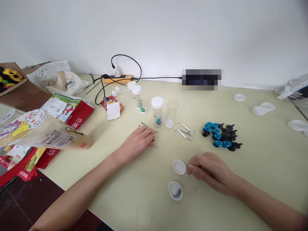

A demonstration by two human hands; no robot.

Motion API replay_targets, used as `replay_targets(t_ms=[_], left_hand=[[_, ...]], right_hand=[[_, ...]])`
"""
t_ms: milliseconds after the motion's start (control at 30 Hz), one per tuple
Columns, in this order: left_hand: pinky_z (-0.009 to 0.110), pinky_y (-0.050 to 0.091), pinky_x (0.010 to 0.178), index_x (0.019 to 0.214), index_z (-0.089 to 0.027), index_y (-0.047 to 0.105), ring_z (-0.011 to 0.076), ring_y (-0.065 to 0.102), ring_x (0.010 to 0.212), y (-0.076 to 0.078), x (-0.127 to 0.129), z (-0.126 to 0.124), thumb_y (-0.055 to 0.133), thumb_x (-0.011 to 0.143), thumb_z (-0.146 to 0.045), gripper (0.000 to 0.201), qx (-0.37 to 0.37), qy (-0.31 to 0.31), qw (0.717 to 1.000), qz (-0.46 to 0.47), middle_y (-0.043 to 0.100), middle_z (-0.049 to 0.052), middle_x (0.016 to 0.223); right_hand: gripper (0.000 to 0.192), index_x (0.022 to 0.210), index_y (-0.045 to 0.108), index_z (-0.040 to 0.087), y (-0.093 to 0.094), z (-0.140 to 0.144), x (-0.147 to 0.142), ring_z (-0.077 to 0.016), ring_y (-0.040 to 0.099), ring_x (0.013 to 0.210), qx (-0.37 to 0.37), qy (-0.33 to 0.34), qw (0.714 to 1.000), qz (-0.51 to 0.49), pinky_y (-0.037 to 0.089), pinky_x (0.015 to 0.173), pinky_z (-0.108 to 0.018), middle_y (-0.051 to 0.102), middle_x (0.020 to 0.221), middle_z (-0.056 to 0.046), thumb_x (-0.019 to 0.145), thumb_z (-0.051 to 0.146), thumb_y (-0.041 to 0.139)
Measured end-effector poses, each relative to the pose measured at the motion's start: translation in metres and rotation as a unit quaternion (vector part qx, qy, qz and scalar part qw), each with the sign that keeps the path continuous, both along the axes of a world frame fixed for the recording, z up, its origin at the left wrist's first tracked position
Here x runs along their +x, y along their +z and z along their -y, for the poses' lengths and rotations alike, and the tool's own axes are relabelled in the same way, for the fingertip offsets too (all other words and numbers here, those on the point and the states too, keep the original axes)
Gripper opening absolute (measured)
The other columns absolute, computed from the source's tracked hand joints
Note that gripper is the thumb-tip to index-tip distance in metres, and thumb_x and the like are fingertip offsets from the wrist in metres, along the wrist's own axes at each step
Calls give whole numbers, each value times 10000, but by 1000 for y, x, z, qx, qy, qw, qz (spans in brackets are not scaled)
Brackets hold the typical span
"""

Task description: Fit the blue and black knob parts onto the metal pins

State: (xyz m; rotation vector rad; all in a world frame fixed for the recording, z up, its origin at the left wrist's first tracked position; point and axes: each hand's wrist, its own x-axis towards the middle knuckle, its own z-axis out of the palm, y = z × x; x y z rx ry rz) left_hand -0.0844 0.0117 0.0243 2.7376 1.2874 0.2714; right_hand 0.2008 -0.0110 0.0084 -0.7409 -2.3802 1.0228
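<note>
My left hand (141,139) rests low over the table with its fingers curled down among thin metal rods (147,126). A rod's tip sticks out below its fingers. My right hand (211,171) is closed in a pinch just right of an upturned white cap (179,167); what it pinches, if anything, is too small to make out. Nearer me lies a second white cap (173,187) holding small dark metal pieces (178,193). Beyond my hands stand a white-lidded clear tube (157,110) with a blue piece inside and an open clear tube (172,114).
Bent hex keys (185,131) lie by the tubes. Blue and black knobs (222,136) cluster at right, with white discs (260,110) farther off. More lidded tubes (136,98) and a power strip (117,78) are behind. A drink cup (55,133) and boxes crowd the left.
</note>
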Motion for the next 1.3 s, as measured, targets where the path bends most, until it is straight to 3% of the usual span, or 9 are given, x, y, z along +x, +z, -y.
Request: replay_targets(t_ms=[167,300,433,567,767,1000,1067,1200,1300], left_hand=[[306,379,703,852,-177,545,176,456,829,18,-12,-3,384,910,-182,171,-51,-38,998,-28,542,47,854],[310,375,705,815,-167,540,173,462,787,21,-11,2,338,914,-146,226,-24,-72,996,-47,536,52,807],[316,378,740,838,-157,525,176,481,800,17,-6,7,339,909,-127,202,27,-88,994,-62,546,69,837],[313,382,734,888,-159,495,164,482,778,18,-4,7,309,922,-142,189,18,-39,998,-39,546,59,822],[256,408,672,950,-195,450,124,510,763,18,-6,4,361,919,-245,107,-90,86,977,171,557,24,853],[231,414,635,902,-187,508,100,529,720,6,3,8,405,906,-227,111,-169,110,925,323,550,15,801],[224,401,619,857,-184,549,92,506,709,5,5,10,440,890,-212,117,-154,100,929,321,547,23,831],[231,406,626,810,-178,587,104,518,752,6,9,14,516,857,-234,102,-162,110,912,361,568,43,892],[251,438,666,809,-166,587,120,549,752,9,12,15,576,824,-281,117,-238,137,864,422,603,43,823]], right_hand=[[218,812,525,228,-5,-1,-1,-112,488,496,-13,-161,986,-29,349,484,-255,542,589,15,948,258,358],[265,797,540,219,-3,-5,-5,-114,473,496,-67,-283,957,-20,361,481,-253,539,583,11,950,334,357],[287,770,542,218,1,-7,-8,-118,457,502,-103,-284,953,-14,356,481,-254,529,574,11,942,377,376],[277,786,539,221,4,-6,-8,-120,456,518,-119,-279,953,-17,363,494,-254,542,602,9,938,392,382],[254,844,545,225,1,-6,-8,-117,497,555,-109,-285,952,-27,398,526,-246,558,647,7,942,386,375],[157,940,535,226,11,-7,-2,-113,492,570,99,-273,951,104,364,507,-234,596,756,-6,933,309,402],[166,907,538,209,22,-10,3,-119,501,580,182,-257,934,171,358,527,-248,609,788,-20,931,293,397],[228,851,529,178,35,-20,19,-160,492,581,307,-302,854,292,285,491,-282,591,764,-59,936,309,363],[273,787,524,194,28,-29,31,-168,451,547,294,-288,864,289,230,474,-284,540,689,-56,941,310,331]])
